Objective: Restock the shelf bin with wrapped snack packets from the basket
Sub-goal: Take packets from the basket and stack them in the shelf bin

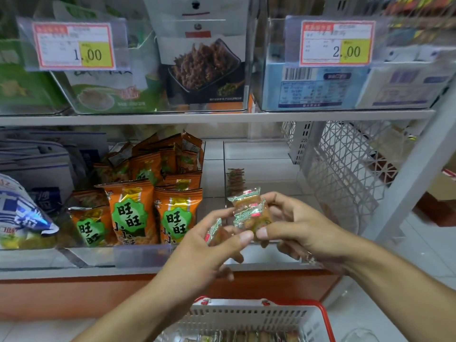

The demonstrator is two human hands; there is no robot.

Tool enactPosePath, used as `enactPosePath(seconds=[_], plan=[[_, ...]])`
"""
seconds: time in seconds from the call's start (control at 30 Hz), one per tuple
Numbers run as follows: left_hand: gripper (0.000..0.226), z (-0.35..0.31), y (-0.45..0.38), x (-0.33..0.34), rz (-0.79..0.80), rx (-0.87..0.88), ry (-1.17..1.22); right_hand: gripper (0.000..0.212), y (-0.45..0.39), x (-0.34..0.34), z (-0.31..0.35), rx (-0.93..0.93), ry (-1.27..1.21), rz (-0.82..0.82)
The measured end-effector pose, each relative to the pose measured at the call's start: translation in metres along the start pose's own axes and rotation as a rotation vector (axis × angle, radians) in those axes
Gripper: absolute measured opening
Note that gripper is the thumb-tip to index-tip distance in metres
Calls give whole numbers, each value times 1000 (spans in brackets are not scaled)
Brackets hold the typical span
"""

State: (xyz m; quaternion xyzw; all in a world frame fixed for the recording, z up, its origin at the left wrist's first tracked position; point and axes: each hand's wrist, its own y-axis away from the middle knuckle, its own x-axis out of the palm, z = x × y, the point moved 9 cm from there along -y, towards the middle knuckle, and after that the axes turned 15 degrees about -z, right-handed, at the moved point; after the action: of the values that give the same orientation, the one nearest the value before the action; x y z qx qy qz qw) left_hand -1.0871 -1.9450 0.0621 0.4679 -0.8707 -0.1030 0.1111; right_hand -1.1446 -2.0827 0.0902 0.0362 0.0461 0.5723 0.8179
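Both hands are raised in front of the clear shelf bin (261,154), above the basket (259,314) on the floor. The right hand (303,230) pinches a small stack of wrapped snack packets (249,211); the left hand (209,245) pinches another packet (214,233), apparently squaring the bundle. The bin looks nearly bare, a few packets at its back. The step seems mid-transfer; next, the bundle needs lowering into the bin.
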Motion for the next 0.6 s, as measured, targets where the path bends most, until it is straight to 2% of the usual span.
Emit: enactPosePath(seconds=[0.07,0.2,0.37,0.47,0.6], plan=[[48,-7,-3,-4,-69,75,-40,49,-7,2,-5,13,19,21],[47,-21,-9,-5,-140,216,-176,52,-28,-7,-4,-29,220,51],[67,-19,-19,-2,-213,260,-238,52,-81,-49,-9,-23,479,-203],[81,-8,-25,0,-202,145,-165,36,-105,-53,-37,23,626,-271],[75,3,-34,-1,-158,-54,-17,31,-127,-39,-71,148,635,-259]])
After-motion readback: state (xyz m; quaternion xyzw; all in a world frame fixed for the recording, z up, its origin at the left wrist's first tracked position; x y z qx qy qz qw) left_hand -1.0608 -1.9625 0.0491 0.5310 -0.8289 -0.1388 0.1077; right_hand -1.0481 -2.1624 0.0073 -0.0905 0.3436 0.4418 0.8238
